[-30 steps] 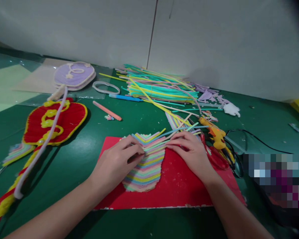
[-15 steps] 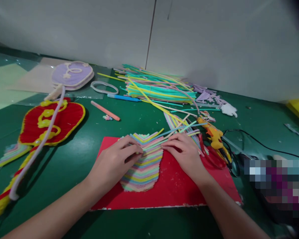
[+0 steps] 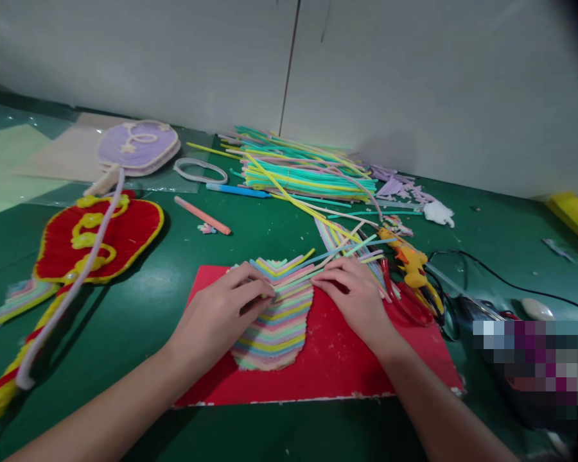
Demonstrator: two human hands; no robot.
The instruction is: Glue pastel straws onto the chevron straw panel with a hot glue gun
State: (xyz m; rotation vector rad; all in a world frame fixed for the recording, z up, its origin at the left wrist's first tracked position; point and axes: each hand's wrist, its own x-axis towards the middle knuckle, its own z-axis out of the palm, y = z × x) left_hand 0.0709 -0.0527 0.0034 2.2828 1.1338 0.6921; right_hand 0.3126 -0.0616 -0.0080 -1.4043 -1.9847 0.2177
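Observation:
A striped pastel panel (image 3: 274,340) of zigzag pipe-cleaner strips lies on a red board (image 3: 356,359). My left hand (image 3: 228,308) rests over the panel's left side, with thumb and index finger pinched near its middle. What sits between those fingertips is hidden. At the panel's right edge, my right hand (image 3: 356,292) pinches the end of a pale green strip (image 3: 296,280) that runs across to the left fingertips. Loose strip ends in yellow, blue and pink stick out beyond the panel's upper part.
Behind lies a pile of pipe cleaners (image 3: 308,170). Red-handled scissors (image 3: 409,301) and an orange-yellow tool (image 3: 411,260) are at right, near a black cable (image 3: 505,273). A red fan (image 3: 101,240), a purple fan (image 3: 137,147) and an orange pen (image 3: 202,215) are at left.

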